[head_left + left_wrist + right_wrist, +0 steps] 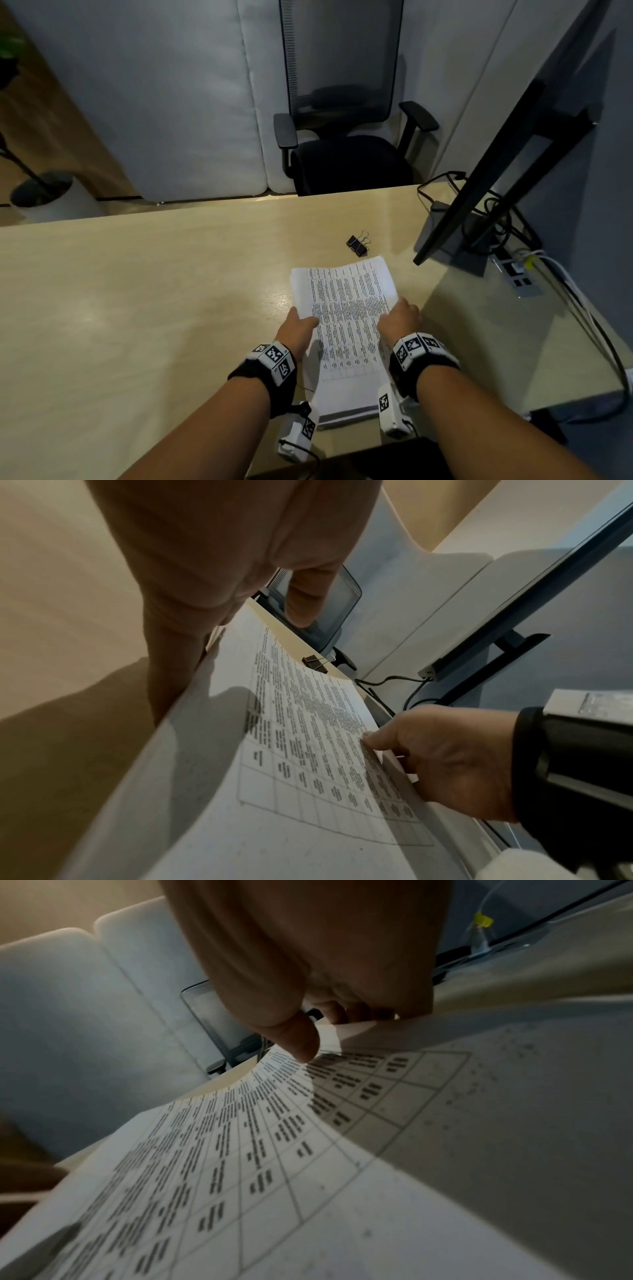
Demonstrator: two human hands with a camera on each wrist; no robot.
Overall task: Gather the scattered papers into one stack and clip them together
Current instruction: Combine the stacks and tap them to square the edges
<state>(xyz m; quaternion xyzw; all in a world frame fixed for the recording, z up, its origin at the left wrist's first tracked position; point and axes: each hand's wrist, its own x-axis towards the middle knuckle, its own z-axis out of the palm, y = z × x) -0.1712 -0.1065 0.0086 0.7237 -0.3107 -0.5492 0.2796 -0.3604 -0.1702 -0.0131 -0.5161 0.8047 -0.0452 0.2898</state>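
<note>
A stack of printed papers (346, 318) with a table of text on top is held over the wooden desk (137, 291), its far end raised. My left hand (297, 329) grips the stack's left edge, thumb on top. My right hand (399, 320) grips the right edge, thumb pressing the top sheet (308, 1123), fingers curled under. In the left wrist view the papers (291, 764) bow between my left hand (205, 610) and my right hand (445, 761). A black binder clip (358, 243) lies on the desk just beyond the stack, also seen as the binder clip (316, 662).
A monitor (507, 164) on a stand sits at the right with cables (582, 325) and a power strip (517, 274) behind it. A black office chair (346, 137) stands beyond the desk's far edge. Bare desk spreads to the left.
</note>
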